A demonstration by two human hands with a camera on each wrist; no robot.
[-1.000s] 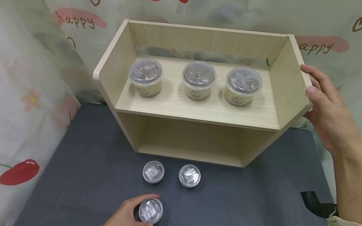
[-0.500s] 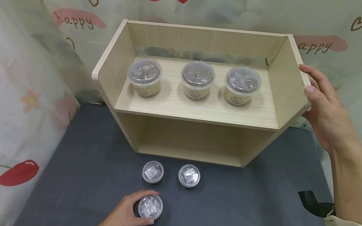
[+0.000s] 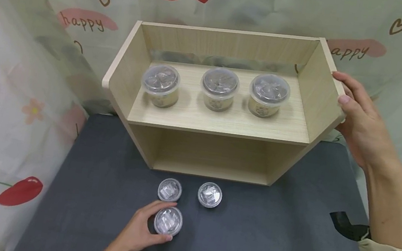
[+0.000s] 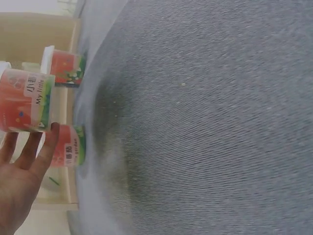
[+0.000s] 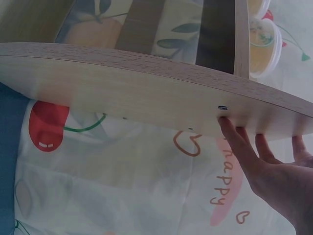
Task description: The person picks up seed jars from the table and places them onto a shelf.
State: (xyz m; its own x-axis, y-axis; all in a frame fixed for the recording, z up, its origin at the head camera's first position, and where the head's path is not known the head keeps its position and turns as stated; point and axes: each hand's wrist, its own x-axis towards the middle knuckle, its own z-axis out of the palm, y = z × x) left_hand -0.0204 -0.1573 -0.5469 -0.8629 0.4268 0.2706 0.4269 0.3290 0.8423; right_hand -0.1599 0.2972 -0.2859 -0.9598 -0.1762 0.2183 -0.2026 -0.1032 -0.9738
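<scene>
My left hand (image 3: 138, 231) grips a small round lidded plastic cup (image 3: 168, 221), thumb and fingers on opposite sides. In the left wrist view this cup (image 4: 27, 100) has a red label with green near its base, and its base shows clear of the cloth. Just beyond it, two similar lidded cups stand on the table, one on the left (image 3: 169, 190) and one on the right (image 3: 210, 195). With its fingertips, my right hand (image 3: 365, 120) touches the right side panel of the wooden shelf (image 3: 220, 128); in the right wrist view, its fingers (image 5: 239, 144) meet the panel's outer face.
On the upper shelf board stand three larger lidded tubs, at left (image 3: 160, 85), middle (image 3: 219, 89) and right (image 3: 268, 95). The lower compartment (image 3: 216, 156) opens toward me. Dark cloth covers the table (image 3: 266, 239). A printed curtain (image 3: 59, 56) hangs behind and at the sides.
My left hand has moved the cup forward, closer to the left cup on the table. The right hand stays at the shelf's side panel.
</scene>
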